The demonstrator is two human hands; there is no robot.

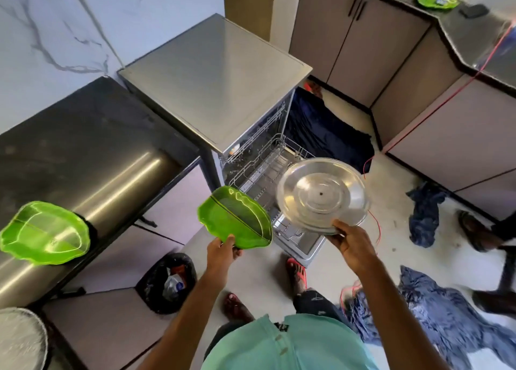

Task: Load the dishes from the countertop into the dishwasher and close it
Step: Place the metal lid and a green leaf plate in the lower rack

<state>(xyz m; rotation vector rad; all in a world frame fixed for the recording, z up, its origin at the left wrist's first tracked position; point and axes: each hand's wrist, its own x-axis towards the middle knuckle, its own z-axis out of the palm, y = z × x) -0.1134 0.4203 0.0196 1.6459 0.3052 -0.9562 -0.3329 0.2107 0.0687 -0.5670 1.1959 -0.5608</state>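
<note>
My left hand grips the near rim of a green leaf-shaped plate, tilted in the air. My right hand holds a round steel plate by its near edge, above the pulled-out lower rack of the dishwasher. The dishwasher door lies open beneath the rack. A second green leaf-shaped plate rests on the dark countertop at the left. A third green plate lies on the far counter at the top right.
A black bin bag sits on the floor by the left cabinet. Blue cloths lie on the floor at the right, with a red wire running across. Another person's feet stand at the right edge. A round steel item shows bottom left.
</note>
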